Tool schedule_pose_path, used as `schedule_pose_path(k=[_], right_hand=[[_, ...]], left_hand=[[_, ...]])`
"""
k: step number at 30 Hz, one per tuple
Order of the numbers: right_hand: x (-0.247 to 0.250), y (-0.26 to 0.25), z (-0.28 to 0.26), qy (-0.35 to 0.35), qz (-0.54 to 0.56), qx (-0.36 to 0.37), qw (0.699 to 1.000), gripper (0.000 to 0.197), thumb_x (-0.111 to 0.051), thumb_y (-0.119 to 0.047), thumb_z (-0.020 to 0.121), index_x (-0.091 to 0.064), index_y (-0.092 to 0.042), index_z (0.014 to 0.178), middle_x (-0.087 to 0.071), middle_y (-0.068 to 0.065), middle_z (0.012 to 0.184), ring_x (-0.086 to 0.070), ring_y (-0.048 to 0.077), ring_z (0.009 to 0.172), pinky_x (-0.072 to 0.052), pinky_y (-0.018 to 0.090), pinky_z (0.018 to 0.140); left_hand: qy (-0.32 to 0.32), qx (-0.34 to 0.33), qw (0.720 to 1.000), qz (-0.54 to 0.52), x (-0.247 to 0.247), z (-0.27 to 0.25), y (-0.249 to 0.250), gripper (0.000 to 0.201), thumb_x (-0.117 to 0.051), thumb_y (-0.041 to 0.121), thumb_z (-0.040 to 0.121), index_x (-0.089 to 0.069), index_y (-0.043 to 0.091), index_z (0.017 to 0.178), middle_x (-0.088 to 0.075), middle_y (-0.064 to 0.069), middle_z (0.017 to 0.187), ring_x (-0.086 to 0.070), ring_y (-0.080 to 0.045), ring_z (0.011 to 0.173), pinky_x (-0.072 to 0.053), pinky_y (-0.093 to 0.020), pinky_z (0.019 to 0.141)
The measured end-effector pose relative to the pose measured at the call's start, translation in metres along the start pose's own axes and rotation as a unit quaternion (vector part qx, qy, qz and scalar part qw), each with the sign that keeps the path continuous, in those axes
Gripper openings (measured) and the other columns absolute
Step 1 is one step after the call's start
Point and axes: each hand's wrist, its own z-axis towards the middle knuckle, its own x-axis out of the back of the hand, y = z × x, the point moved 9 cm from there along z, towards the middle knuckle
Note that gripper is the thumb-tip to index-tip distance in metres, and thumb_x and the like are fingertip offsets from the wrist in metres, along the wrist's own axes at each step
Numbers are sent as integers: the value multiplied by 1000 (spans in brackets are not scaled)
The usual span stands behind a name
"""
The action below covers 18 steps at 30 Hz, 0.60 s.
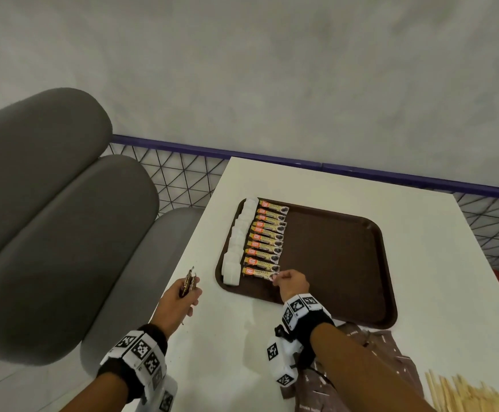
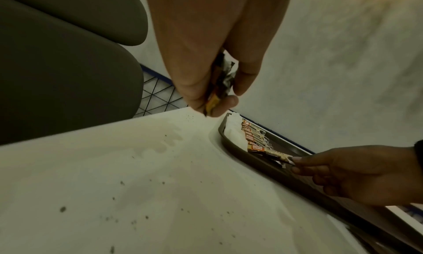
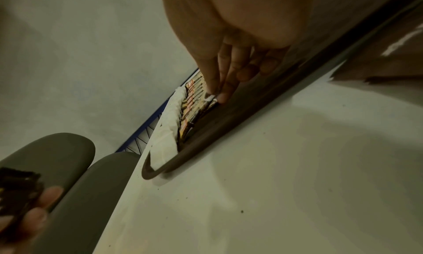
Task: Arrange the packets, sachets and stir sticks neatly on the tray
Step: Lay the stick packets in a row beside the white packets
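**Pinched at the tip: a coffee sachet meets the row on the tray**

Right hand (image 1: 291,282) closes its grip on the near end of the frontmost coffee sachet (image 1: 260,272), thumb and forefinger pinching the tip while the sachet lies in the brown tray (image 1: 346,263). From the head camera, the sachet sits at the near end of a row of coffee sachets (image 1: 267,239) laid side by side, flanked on the left by a column of white packets (image 1: 237,248) along the tray's left edge. The left hand (image 1: 182,298) hovers off the tray's left side over the white counter (image 1: 227,352), fingers curled round a small bundle of sachets (image 1: 190,282). At the lower right, brown packets (image 1: 391,358) and pale stir sticks (image 1: 462,394) lie on the counter outside the tray. Grey seat cushions (image 1: 63,203) stand to the left.

The left wrist camera shows the left hand (image 2: 206,50) gripping the bundle (image 2: 220,84) above the counter (image 2: 160,185), and, across the tray rim (image 2: 251,160), the right hand (image 2: 357,173) pinching the sachet's end (image 2: 274,154).

The right wrist camera shows the right hand's fingertips (image 3: 223,97) on the sachet tip at the row (image 3: 194,102), the white packets (image 3: 168,131) beside it, and the tray rim (image 3: 228,131) on the counter (image 3: 274,185).
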Motion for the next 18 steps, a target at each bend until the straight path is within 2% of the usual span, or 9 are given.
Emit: schedule_pose_path(k=[2,4,6,8,10,11,13,14,18], right_hand=[[1,-2,-2,2,-10,5,1000,28,-65,-10,79,-53,-25,58,-70,9,96,-63,28,95,-51,34,85],[4,-1,-3,6,-29,9,1000,25,-64,-19,82,-53,-27,61,-69,8,98,-62,27,96,-46,29,79],[7,0,-6,9,-50,9,999,19,-62,-27,84,-55,-28,67,-68,7,102,-59,27,99,-39,26,77],[8,-1,-7,10,-56,13,998,18,-61,-29,85,-55,-29,69,-66,7,105,-57,27,103,-40,29,82],[7,-1,-6,12,-61,11,998,24,-61,-27,85,-52,-29,63,-66,7,105,-56,27,105,-41,31,88],[6,-1,-5,16,-64,8,998,27,-61,-26,85,-51,-29,61,-66,7,105,-55,27,106,-41,31,90],[6,-2,-5,21,-67,3,998,29,-61,-24,84,-48,-29,59,-65,6,105,-54,27,106,-39,32,91],[6,-2,-6,23,-67,3,997,29,-62,-24,84,-47,-28,60,-65,6,105,-54,27,106,-39,32,91],[3,-5,-5,31,-69,4,997,29,-63,-24,84,-46,-27,60,-64,8,105,-55,29,103,-41,33,90]], left_hand=[[-3,-14,1000,12,-3,-4,2,17,-54,6,91,-61,16,104,-54,-3,75,-47,-13,60,-36,-10,41],[-2,-20,1000,13,-3,-4,1,19,-56,9,92,-63,18,106,-57,-1,79,-50,-14,63,-36,-9,41],[-3,-16,1000,17,-4,-3,0,19,-58,15,91,-64,23,107,-59,-1,88,-56,-16,66,-37,-10,42],[-17,-20,1000,13,-5,0,4,19,-60,17,90,-65,24,107,-59,-1,92,-60,-16,67,-43,-17,47],[-21,-8,1000,10,-4,5,4,20,-63,17,88,-66,19,107,-61,-1,94,-64,-15,65,-52,-29,56],[-22,-4,1000,4,-4,7,3,17,-65,15,87,-67,15,104,-61,-3,90,-65,-16,65,-53,-25,56],[-22,-3,1000,-1,-2,10,5,6,-66,10,85,-66,9,91,-59,-5,79,-67,-19,63,-45,-13,46],[-20,-3,1000,-4,-1,10,6,3,-67,9,85,-66,7,87,-60,-7,76,-68,-19,61,-44,-12,44],[-16,-5,999,-35,5,12,12,6,-69,9,83,-66,5,86,-63,-13,73,-65,-26,64,-54,-24,51]])
